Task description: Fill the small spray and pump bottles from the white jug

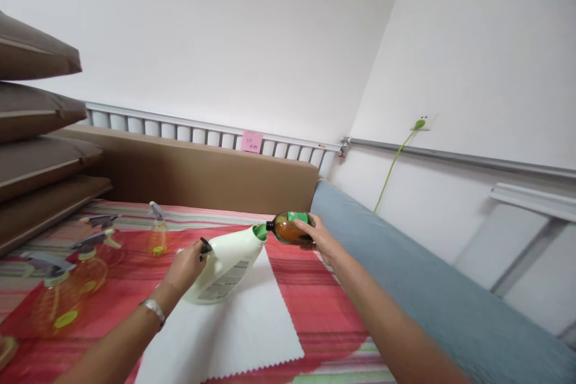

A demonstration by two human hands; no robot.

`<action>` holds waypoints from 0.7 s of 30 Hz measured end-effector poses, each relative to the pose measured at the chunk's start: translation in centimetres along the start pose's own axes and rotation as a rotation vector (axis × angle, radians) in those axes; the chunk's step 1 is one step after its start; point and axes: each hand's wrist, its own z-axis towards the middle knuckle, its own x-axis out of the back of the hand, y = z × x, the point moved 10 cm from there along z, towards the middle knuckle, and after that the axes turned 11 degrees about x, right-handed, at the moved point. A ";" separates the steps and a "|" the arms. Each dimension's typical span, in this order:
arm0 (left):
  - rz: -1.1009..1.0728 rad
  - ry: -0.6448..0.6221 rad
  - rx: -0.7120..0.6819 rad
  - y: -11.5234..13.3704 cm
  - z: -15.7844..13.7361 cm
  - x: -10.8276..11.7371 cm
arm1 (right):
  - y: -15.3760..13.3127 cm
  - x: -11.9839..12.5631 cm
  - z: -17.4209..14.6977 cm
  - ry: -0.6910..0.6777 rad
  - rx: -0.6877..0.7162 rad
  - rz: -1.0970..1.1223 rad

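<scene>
A pale plastic jug (227, 261) with a printed label and a green-rimmed mouth leans to the right over a white cloth. My left hand (188, 267) is closed at its left side, apparently on the handle, which my fingers hide. A small black piece (206, 247) sticks out by those fingers; I cannot tell what it is. My right hand (319, 237) grips an amber bottle (288, 231) with a green label, held almost level. The bottle's black neck end meets the jug's mouth.
A white zigzag-edged cloth (252, 336) lies on the red striped cover (315, 312). Several spray bottles (58, 306) stand at left, below stacked brown cushions (40, 165). Behind are a brown padded board (202, 174) and a radiator; a blue-grey bolster (405, 270) runs along the right.
</scene>
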 end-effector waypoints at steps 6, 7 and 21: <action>-0.001 0.006 -0.008 0.3 -0.2 0.2 | -1.7 0.0 0.6 0.000 0.033 -0.124; -0.001 0.005 -0.008 0.3 -0.2 0.2 | -1.9 0.0 0.7 -0.002 0.037 -0.142; -0.031 -0.021 -0.008 0.3 -0.5 0.0 | -5.1 -0.7 1.2 -0.032 0.126 -0.385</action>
